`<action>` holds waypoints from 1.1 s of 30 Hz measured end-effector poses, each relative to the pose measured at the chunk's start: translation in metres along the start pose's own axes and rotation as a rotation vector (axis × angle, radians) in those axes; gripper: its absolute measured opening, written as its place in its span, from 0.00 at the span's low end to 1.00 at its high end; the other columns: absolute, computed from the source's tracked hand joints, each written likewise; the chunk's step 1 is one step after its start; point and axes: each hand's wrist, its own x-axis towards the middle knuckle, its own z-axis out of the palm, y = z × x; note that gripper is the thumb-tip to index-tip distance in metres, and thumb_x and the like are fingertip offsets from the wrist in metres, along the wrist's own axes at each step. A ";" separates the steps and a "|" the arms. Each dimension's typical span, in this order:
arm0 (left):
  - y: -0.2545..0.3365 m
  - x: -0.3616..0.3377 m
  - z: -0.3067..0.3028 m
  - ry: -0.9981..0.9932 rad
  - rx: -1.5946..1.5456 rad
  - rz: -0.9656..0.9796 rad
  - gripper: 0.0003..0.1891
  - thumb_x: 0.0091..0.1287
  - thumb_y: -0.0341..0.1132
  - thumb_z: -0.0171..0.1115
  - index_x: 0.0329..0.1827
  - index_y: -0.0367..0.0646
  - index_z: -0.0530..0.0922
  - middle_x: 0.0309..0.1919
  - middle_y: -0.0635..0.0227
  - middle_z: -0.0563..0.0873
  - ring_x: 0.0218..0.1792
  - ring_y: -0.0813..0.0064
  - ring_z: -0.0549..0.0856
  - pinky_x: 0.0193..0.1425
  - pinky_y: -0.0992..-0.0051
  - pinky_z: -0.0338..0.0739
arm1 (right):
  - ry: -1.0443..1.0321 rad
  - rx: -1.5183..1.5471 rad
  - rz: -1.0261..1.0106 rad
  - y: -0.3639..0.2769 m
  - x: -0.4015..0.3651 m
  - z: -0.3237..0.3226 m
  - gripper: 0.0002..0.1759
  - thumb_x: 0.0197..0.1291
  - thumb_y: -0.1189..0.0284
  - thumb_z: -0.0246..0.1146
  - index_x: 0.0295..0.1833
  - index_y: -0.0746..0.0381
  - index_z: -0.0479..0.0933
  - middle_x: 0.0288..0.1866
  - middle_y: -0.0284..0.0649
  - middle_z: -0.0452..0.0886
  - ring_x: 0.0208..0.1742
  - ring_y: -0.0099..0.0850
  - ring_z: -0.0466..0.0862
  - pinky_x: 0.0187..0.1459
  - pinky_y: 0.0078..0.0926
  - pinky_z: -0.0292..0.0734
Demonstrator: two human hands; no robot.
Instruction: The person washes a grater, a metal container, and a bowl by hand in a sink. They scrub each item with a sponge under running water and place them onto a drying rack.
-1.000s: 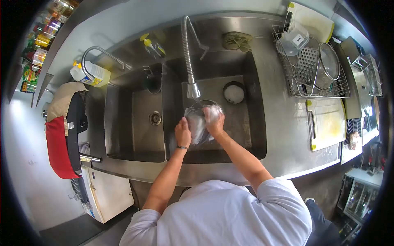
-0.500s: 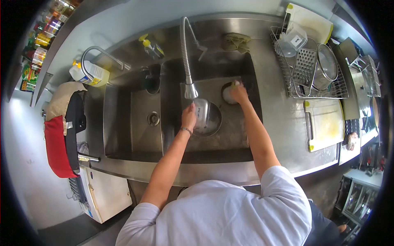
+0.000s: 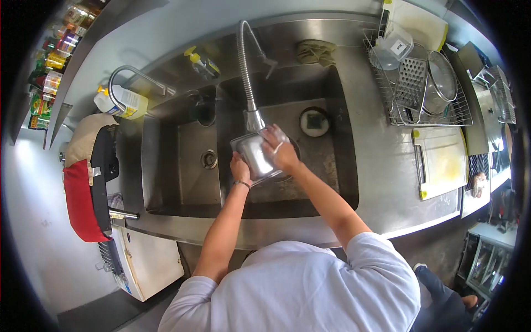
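A rectangular stainless steel pan [image 3: 256, 157] is held tilted over the right sink basin, below the spray faucet head [image 3: 254, 120]. My left hand [image 3: 240, 169] is closed on the pan's left side. My right hand [image 3: 281, 151], slightly blurred, lies against the pan's right side with its fingers stretched out and apart. Behind the pan and my right hand, a round metal vessel on the basin floor is mostly hidden. Farther back to the right, a round dish [image 3: 315, 122] holds a green and white sponge [image 3: 314, 119].
A wire dish rack [image 3: 431, 119] with a grater [image 3: 410, 83] and a strainer stands on the right counter, near a cutting board [image 3: 441, 162]. A folded cloth [image 3: 316, 52] and a soap bottle [image 3: 202, 62] sit behind the basins. Another person's leg [image 3: 442, 296] shows at lower right.
My right hand has left the sponge in the dish and moved left to the pan. The pan has been raised and turned, its shiny surface now facing up, with my left hand still on it.
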 end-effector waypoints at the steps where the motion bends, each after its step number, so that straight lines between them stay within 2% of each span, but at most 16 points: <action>1: 0.001 -0.002 -0.005 -0.067 0.026 0.007 0.24 0.74 0.44 0.37 0.47 0.29 0.76 0.41 0.56 0.82 0.39 0.66 0.81 0.47 0.68 0.73 | -0.096 0.192 0.397 -0.017 0.015 -0.016 0.22 0.64 0.60 0.48 0.60 0.58 0.71 0.61 0.47 0.71 0.62 0.46 0.70 0.64 0.46 0.58; 3: -0.006 0.001 -0.013 -0.087 0.237 0.133 0.24 0.75 0.44 0.38 0.48 0.30 0.76 0.41 0.59 0.82 0.39 0.68 0.80 0.47 0.69 0.72 | -0.277 0.024 0.518 -0.027 0.026 -0.016 0.21 0.64 0.61 0.48 0.58 0.58 0.71 0.57 0.44 0.74 0.58 0.43 0.73 0.60 0.42 0.64; 5: -0.008 0.001 -0.007 -0.035 -0.056 0.083 0.24 0.75 0.45 0.39 0.48 0.30 0.76 0.41 0.58 0.82 0.42 0.68 0.79 0.49 0.70 0.71 | 0.037 -0.206 -0.071 -0.046 0.016 -0.006 0.19 0.65 0.61 0.47 0.51 0.59 0.76 0.47 0.45 0.79 0.53 0.45 0.75 0.53 0.40 0.70; 6: -0.020 0.013 -0.016 -0.069 -0.044 0.102 0.25 0.74 0.45 0.39 0.48 0.29 0.76 0.42 0.57 0.82 0.44 0.69 0.79 0.50 0.71 0.70 | 0.072 -0.094 -0.150 -0.046 0.020 -0.006 0.19 0.66 0.60 0.46 0.46 0.60 0.78 0.44 0.46 0.80 0.50 0.45 0.77 0.51 0.40 0.71; 9: -0.023 0.012 -0.015 -0.021 0.107 0.171 0.25 0.74 0.45 0.39 0.48 0.29 0.76 0.42 0.58 0.82 0.44 0.69 0.79 0.51 0.70 0.70 | -0.249 -0.292 0.275 -0.010 0.027 0.000 0.17 0.65 0.62 0.47 0.43 0.59 0.79 0.44 0.43 0.80 0.49 0.44 0.77 0.53 0.40 0.69; 10: -0.014 0.007 -0.015 -0.051 0.150 0.157 0.24 0.74 0.46 0.39 0.50 0.32 0.76 0.43 0.60 0.81 0.44 0.69 0.79 0.51 0.69 0.70 | -0.101 -0.122 0.302 -0.015 0.026 -0.002 0.14 0.64 0.65 0.49 0.45 0.60 0.77 0.49 0.42 0.79 0.50 0.44 0.76 0.54 0.39 0.68; 13: -0.003 0.001 -0.019 -0.099 -0.210 -0.025 0.24 0.74 0.46 0.40 0.50 0.33 0.75 0.44 0.60 0.81 0.44 0.69 0.79 0.51 0.69 0.71 | 0.098 -0.138 -0.094 -0.043 0.016 -0.021 0.13 0.63 0.66 0.51 0.45 0.61 0.77 0.49 0.44 0.78 0.47 0.48 0.75 0.52 0.40 0.69; 15: -0.017 0.012 -0.027 -0.130 -0.214 -0.017 0.24 0.74 0.48 0.39 0.53 0.35 0.73 0.47 0.59 0.80 0.47 0.67 0.79 0.53 0.67 0.71 | 0.058 -0.243 -0.020 0.001 0.000 -0.001 0.19 0.65 0.63 0.52 0.55 0.62 0.72 0.57 0.47 0.74 0.55 0.48 0.73 0.57 0.39 0.67; 17: -0.015 0.018 -0.026 -0.189 -0.534 -0.120 0.25 0.74 0.50 0.37 0.56 0.37 0.71 0.51 0.59 0.79 0.51 0.64 0.79 0.57 0.66 0.71 | 0.275 0.544 0.792 0.036 0.001 0.014 0.29 0.64 0.58 0.54 0.65 0.65 0.63 0.65 0.49 0.67 0.65 0.46 0.67 0.62 0.39 0.62; 18: -0.013 0.018 -0.026 -0.259 -0.606 -0.137 0.25 0.73 0.51 0.37 0.59 0.40 0.70 0.53 0.60 0.77 0.54 0.62 0.77 0.60 0.64 0.70 | 0.077 1.011 0.974 0.042 -0.010 -0.006 0.36 0.64 0.57 0.54 0.69 0.70 0.55 0.69 0.50 0.62 0.69 0.44 0.62 0.61 0.41 0.67; 23: -0.021 0.028 -0.003 -0.325 -0.538 -0.200 0.26 0.73 0.51 0.38 0.60 0.40 0.69 0.55 0.61 0.77 0.54 0.62 0.77 0.62 0.64 0.68 | 0.078 1.139 0.989 0.030 -0.029 -0.043 0.30 0.67 0.59 0.52 0.64 0.72 0.62 0.62 0.47 0.69 0.54 0.37 0.76 0.49 0.43 0.78; 25: -0.047 0.053 0.003 -0.359 0.135 -0.095 0.25 0.73 0.49 0.39 0.62 0.38 0.68 0.57 0.60 0.76 0.56 0.64 0.75 0.62 0.66 0.66 | 0.164 1.388 0.864 0.031 -0.033 -0.057 0.24 0.68 0.61 0.51 0.57 0.72 0.68 0.51 0.42 0.77 0.48 0.32 0.79 0.49 0.39 0.78; 26: -0.046 0.052 0.006 -0.355 0.112 -0.099 0.28 0.72 0.52 0.42 0.63 0.37 0.67 0.56 0.61 0.77 0.55 0.64 0.76 0.60 0.67 0.66 | 0.262 1.327 0.909 0.004 -0.026 -0.075 0.20 0.68 0.63 0.52 0.52 0.70 0.72 0.40 0.37 0.80 0.40 0.26 0.79 0.44 0.29 0.76; 29: -0.022 0.009 0.038 -0.431 0.023 -0.089 0.34 0.67 0.58 0.49 0.64 0.38 0.66 0.57 0.63 0.76 0.56 0.67 0.74 0.59 0.68 0.67 | 0.258 0.893 0.716 0.011 -0.039 -0.054 0.17 0.67 0.64 0.53 0.51 0.68 0.73 0.37 0.35 0.79 0.35 0.21 0.74 0.38 0.22 0.71; 30: -0.004 -0.007 0.042 -0.463 0.142 -0.242 0.37 0.60 0.67 0.51 0.62 0.47 0.66 0.57 0.67 0.72 0.52 0.74 0.75 0.47 0.69 0.75 | 0.244 0.729 0.728 -0.011 -0.034 -0.056 0.16 0.67 0.66 0.53 0.50 0.67 0.73 0.33 0.32 0.77 0.33 0.18 0.69 0.34 0.21 0.68; 33: 0.031 -0.026 0.049 -0.653 0.176 -0.339 0.40 0.55 0.68 0.57 0.62 0.48 0.65 0.57 0.66 0.70 0.53 0.70 0.73 0.51 0.64 0.73 | -0.030 0.249 0.499 -0.026 -0.039 -0.048 0.18 0.64 0.67 0.57 0.52 0.69 0.71 0.37 0.49 0.81 0.34 0.39 0.80 0.35 0.30 0.72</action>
